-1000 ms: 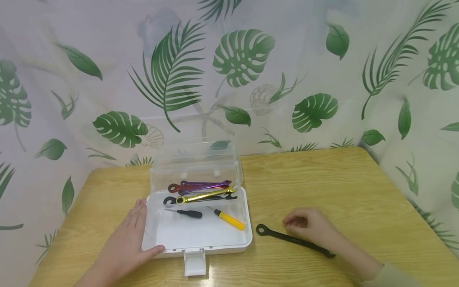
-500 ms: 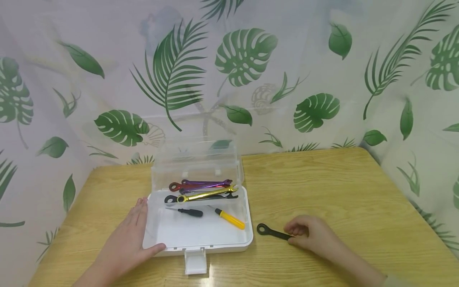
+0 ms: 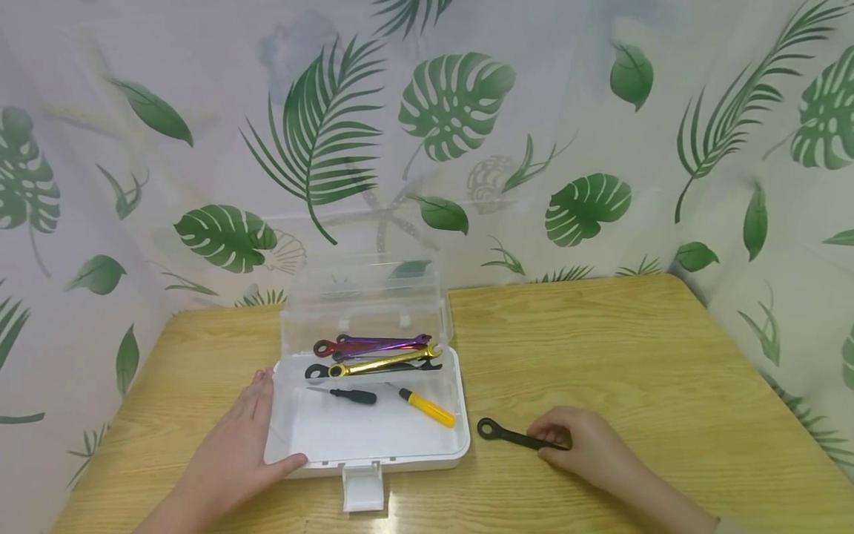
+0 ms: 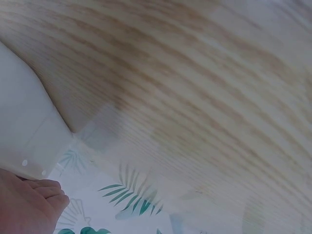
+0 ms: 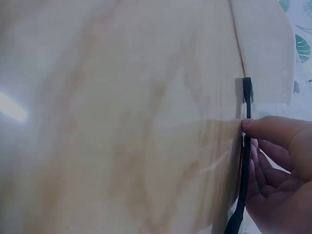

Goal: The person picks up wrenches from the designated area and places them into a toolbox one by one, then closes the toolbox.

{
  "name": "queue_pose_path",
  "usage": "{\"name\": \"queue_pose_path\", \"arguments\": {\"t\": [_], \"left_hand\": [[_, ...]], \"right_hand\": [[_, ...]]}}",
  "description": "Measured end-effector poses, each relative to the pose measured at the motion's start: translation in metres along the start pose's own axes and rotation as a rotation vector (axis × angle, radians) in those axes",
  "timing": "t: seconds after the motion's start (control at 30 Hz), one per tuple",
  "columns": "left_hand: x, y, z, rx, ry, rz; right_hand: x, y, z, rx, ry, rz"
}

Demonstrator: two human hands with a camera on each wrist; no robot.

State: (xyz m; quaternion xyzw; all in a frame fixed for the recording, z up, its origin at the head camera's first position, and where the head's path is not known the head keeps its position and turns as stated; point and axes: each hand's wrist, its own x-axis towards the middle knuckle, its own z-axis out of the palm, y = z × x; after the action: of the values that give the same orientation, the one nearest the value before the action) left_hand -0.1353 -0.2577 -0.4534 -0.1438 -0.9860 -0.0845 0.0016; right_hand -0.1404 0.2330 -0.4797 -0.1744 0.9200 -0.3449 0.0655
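Observation:
My right hand (image 3: 587, 449) pinches the shaft of a black ratcheting wrench (image 3: 510, 435) between thumb and fingers, right of the box. Its ring end points toward the box; my hand hides the far part in the head view. In the right wrist view the wrench (image 5: 245, 170) lies close over the table, with the thumb on its near side. My left hand (image 3: 233, 441) rests against the left side of a white toolbox (image 3: 360, 437), fingers along the wall and thumb over the front left corner. In the left wrist view, curled fingertips (image 4: 48, 192) touch the box wall (image 4: 34, 126).
The clear lid (image 3: 363, 297) stands raised at the back. Several wrenches, including a yellow one (image 3: 383, 362) and a purple one (image 3: 383, 345), lie at the rear. A black screwdriver (image 3: 353, 397) and a yellow-handled tool (image 3: 430, 409) lie in front. A white latch (image 3: 363, 488) hangs at the front.
My right hand has come down onto the wrench's shaft and now pinches it, where before it hovered beside it. The left hand and the box have stayed in place.

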Motion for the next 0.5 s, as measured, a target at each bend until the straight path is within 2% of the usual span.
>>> {"name": "queue_pose_path", "arguments": {"t": [0.27,0.5], "left_hand": [[0.0004,0.0,0.0,-0.005,-0.011,-0.009],[-0.0007,-0.0002,0.0004,-0.002,0.006,0.001]], "right_hand": [[0.001,-0.003,-0.0014,-0.012,-0.022,0.003],[0.0037,-0.0018,-0.0038,0.049,-0.06,-0.002]]}}
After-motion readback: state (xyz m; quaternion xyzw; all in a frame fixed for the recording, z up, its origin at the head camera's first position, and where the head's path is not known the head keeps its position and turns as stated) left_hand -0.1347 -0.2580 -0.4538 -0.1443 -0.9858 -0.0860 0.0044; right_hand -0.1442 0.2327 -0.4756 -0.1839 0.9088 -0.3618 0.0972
